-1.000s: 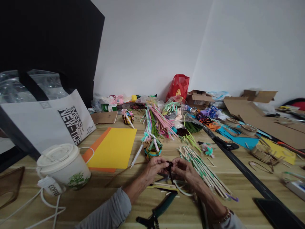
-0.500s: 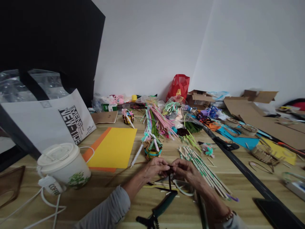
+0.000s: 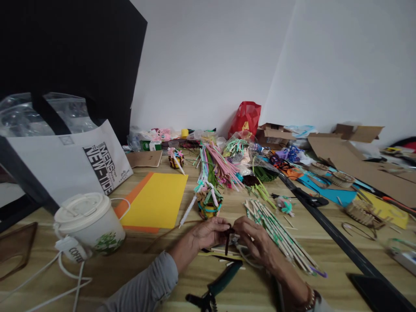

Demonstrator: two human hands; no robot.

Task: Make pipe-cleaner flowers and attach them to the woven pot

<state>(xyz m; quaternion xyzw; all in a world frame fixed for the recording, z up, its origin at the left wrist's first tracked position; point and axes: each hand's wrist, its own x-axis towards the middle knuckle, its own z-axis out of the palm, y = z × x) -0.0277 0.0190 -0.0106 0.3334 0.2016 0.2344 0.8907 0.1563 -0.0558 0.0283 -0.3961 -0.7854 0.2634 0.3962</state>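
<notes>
My left hand (image 3: 211, 232) pinches a dark brown strip that looks like a pipe cleaner (image 3: 226, 246), with a small loop at the top and one end hanging down. My right hand (image 3: 255, 236) is closed at the same strip from the other side, its fingertips partly hidden. Just beyond my hands stands a small woven basket (image 3: 209, 208) in yellow, green and brown, with white fuzzy stems on it. Below them lies a dark-green-handled cutting tool (image 3: 224, 279). Several thin yellow sticks (image 3: 224, 252) lie under my fingers.
Green-and-white sticks (image 3: 282, 238) lie to the right. Yellow paper (image 3: 157, 199) and a lidded white cup (image 3: 89, 223) are on the left. Pipe cleaner bundles (image 3: 221, 167) and a red bag (image 3: 246, 119) fill the back. A black strip (image 3: 338, 234) crosses the table.
The hanging end of the brown strip has swung slightly left. My right hand has turned a little and its fingers have shifted. The whole view has moved slightly.
</notes>
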